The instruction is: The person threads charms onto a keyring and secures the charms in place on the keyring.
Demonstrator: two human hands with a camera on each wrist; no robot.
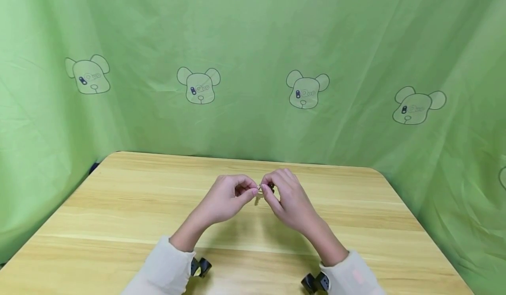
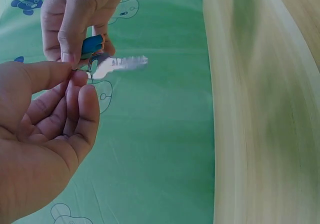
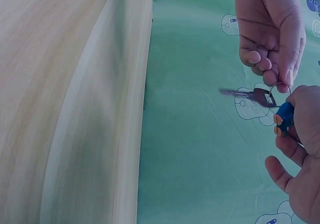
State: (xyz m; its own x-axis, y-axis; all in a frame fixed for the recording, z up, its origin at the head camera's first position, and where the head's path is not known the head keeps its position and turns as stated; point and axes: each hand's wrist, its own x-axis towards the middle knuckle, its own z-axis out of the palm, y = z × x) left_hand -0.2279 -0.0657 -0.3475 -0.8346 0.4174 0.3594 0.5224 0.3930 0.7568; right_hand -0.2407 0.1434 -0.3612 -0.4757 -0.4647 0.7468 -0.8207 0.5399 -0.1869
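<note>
Above the table, my two hands meet at a thin metal key ring (image 3: 272, 89). My left hand (image 1: 226, 199) pinches one side of the ring between thumb and forefinger, its other fingers curled loosely. Close beside it, my right hand (image 1: 290, 200) pinches at the ring, thumb and forefinger tips together. A silver key (image 3: 261, 97) hangs from the ring; the left wrist view shows its toothed blade (image 2: 131, 62) pointing away from the hands. A small blue and orange charm (image 3: 285, 115) sits under the right hand's fingers, which partly cover it.
A light wood table (image 1: 118, 207) with rounded far corners lies beneath the hands. Green cloth (image 1: 253, 31) printed with bear heads hangs behind and at the sides. Black wrist devices (image 1: 201, 267) show below both pale sleeves (image 1: 162, 266).
</note>
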